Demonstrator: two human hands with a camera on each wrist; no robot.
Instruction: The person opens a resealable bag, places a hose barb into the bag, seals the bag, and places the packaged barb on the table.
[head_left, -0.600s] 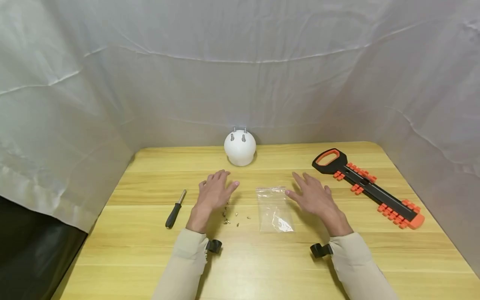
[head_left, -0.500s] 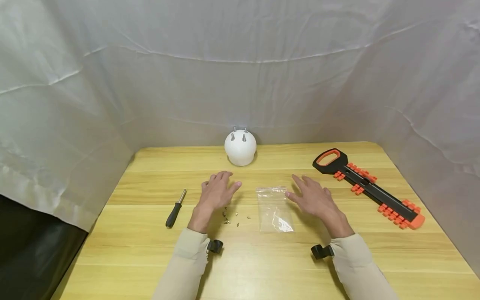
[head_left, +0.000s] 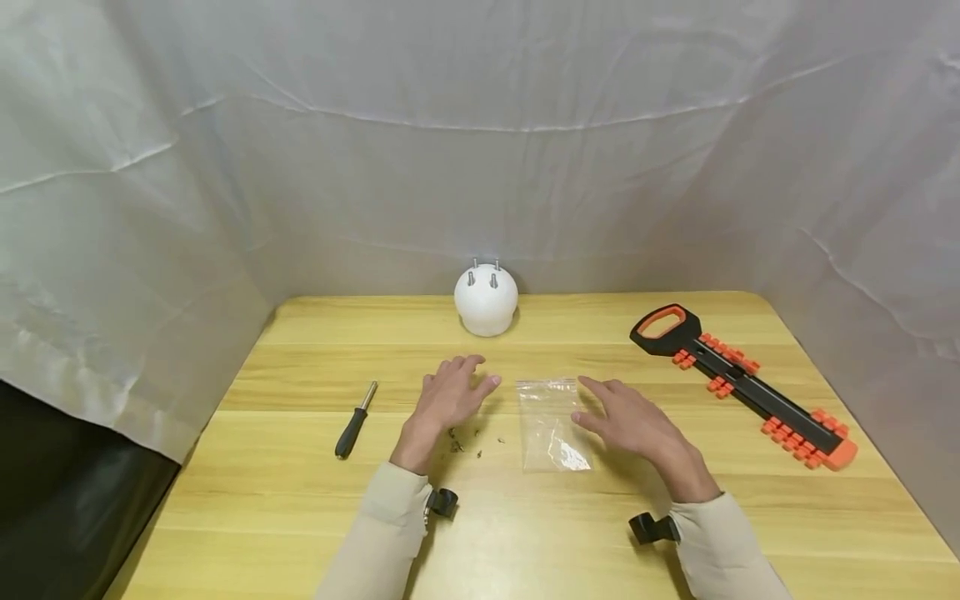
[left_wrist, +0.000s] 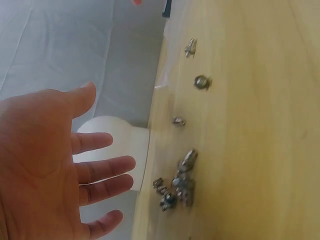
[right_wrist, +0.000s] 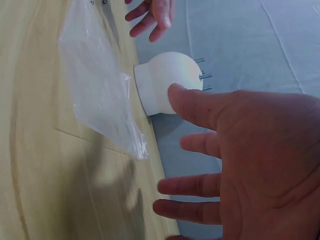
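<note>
We see the left hand [head_left: 448, 395] spread flat, fingers straight, holding nothing, hovering above a scatter of small screws [head_left: 459, 443] on the bench [head_left: 300, 500]. The left wrist view shows the screws [left_wrist: 176, 187] clearly as a clump plus strays; the head view shows only specks. The right hand [head_left: 628, 417] is likewise splayed and empty, just beside a clear plastic bag [head_left: 551, 423]. Farther out lie a white ball [head_left: 486, 302], a screwdriver [head_left: 354, 423] and an orange-and-black tool [head_left: 742, 382].
</note>
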